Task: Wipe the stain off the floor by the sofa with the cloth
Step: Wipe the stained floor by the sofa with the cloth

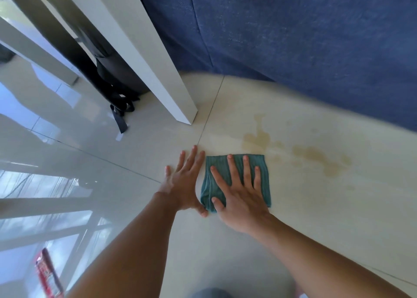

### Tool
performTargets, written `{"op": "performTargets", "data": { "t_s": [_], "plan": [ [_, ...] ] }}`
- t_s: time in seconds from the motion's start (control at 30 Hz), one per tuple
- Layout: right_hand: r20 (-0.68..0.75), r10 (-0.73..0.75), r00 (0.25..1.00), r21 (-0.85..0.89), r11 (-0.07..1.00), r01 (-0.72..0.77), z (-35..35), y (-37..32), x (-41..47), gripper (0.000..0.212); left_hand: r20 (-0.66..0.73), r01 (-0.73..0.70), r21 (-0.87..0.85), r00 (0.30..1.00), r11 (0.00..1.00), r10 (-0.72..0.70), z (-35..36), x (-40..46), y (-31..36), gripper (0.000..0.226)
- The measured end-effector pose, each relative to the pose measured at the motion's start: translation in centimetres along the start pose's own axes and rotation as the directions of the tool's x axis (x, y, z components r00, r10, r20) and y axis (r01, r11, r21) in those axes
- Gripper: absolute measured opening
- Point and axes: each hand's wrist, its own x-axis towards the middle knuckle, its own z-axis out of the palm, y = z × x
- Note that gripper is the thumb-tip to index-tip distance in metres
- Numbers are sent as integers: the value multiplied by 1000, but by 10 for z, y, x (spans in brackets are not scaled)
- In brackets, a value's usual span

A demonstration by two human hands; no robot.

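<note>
Right hand (239,196) presses flat, fingers spread, on a folded teal ribbed cloth (213,180). Left hand (182,185) lies spread just left, on glossy white floor tiles (135,158). Yellowish stain (316,158) lies beyond, to the right.

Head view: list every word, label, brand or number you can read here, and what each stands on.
No text is readable.
Red and white package on the floor at lower left: it carries print, too blurred to read.
Teal cloth, blue sofa and white table leg: no lettering visible.
</note>
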Motion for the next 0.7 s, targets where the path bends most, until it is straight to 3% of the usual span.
{"op": "performTargets", "data": {
  "t_s": [0.13,0.23,0.4,0.57,0.7],
  "plan": [
    [22,-90,996,-32,995,90,-1,18,-15,78,33,4,43,999,999,-5,-3,-2,4,167],
    [6,-69,998,-35,997,69,-2,43,-38,75,-32,-78,84,996,993,81,-8,0,17,164],
    [-46,80,996,-29,996,-81,0,96,-88,73,-36,-93,79,995,993,96,-11,15,58,157],
    [-96,295,951,-39,953,-299,-3,158,-140,74,12,-15,118,1000,993,14,-16,30,73,167],
    [-128,423,897,-7,904,-427,-7,188,-155,93,63,4,134,998,991,-12,-17,35,74,172]
  ]
}}
